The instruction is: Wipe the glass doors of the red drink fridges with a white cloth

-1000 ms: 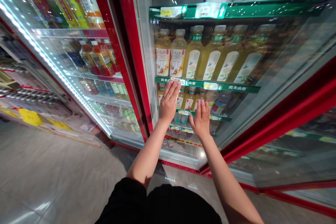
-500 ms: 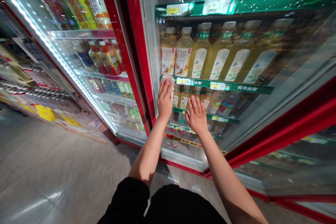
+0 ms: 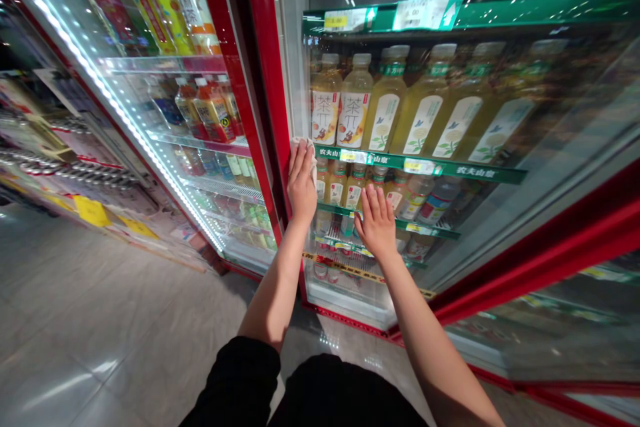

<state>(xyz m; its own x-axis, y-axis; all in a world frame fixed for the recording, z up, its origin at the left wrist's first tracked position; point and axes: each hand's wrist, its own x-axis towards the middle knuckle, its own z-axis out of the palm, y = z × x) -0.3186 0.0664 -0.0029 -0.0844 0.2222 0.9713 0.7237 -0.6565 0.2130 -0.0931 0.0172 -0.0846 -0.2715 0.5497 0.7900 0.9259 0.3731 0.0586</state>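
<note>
The left hand [image 3: 303,190] lay flat, fingers straight, pressing a pale cloth [image 3: 313,161] to the left edge of the glass door [image 3: 345,295], by the red frame [image 3: 270,60]. The right hand [image 3: 377,223], spread open with nothing visibly held, was at the glass before small bottles [image 3: 354,188], below a row of larger tea bottles [image 3: 353,110].

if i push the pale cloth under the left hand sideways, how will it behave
The cloth is probably floppy: its visible edge looks uneven beside the left hand. It is likely light, appearing thin. It may slide easily, as the glass looks smooth and reflective.
</note>
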